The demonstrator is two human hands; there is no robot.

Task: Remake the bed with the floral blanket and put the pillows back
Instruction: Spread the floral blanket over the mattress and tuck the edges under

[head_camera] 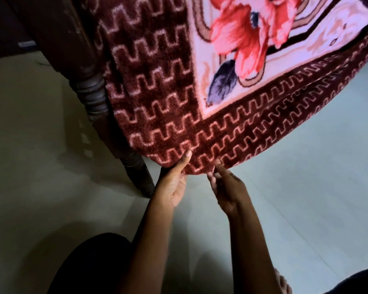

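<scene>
The floral blanket (200, 92) hangs over the bed's corner, maroon with a zigzag border and a pink field bearing a red flower. My left hand (174, 183) grips its lowest corner from below, thumb pressed on the outer face. My right hand (227, 187) is just to the right, fingertips at the hem's edge; whether they pinch the fabric is unclear. No pillows are in view.
A dark turned wooden bedpost (89, 88) stands left of the blanket, its foot on the pale tiled floor (306, 198). My dark-clad knees show at the bottom edge, and a bare foot at the lower right.
</scene>
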